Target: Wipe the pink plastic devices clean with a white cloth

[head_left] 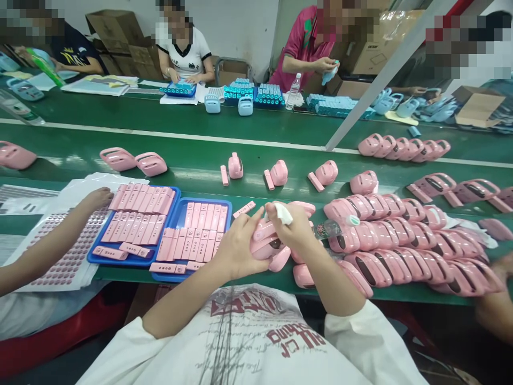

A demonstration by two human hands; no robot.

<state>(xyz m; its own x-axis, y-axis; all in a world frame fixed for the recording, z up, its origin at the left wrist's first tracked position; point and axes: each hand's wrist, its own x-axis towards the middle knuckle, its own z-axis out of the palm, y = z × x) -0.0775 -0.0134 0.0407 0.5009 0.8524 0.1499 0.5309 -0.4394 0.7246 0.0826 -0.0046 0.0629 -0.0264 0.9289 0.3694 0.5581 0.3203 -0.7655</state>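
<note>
Looking down past a white printed T-shirt [256, 331], we see a person's two bare hands meeting over the near edge of a long green work table [248, 147]. The left hand [236, 248] is closed around a rounded pink plastic casing [265, 243], holding it just above the table edge, in front of the chest. The right hand [295, 227] pinches a small white cloth [284, 213] between thumb and fingers, against the casing's top. We judge the step in hand to be wiping the casing. A further pass would call for a firm left grip and for turning unwiped faces toward the cloth. Just to the left sit two blue plastic trays [120, 262] filled with flat pink strips [138, 211]. Beside them a co-worker's hand [96, 199] rests on a sheet of small stickers [66, 264]. To the right lie packed rows of matching pink casings [401, 235] and a clear bottle [332, 228] on its side. Farther off, loose pink parts [278, 172] dot the table, and other people across it handle pale blue parts [240, 91].
</note>
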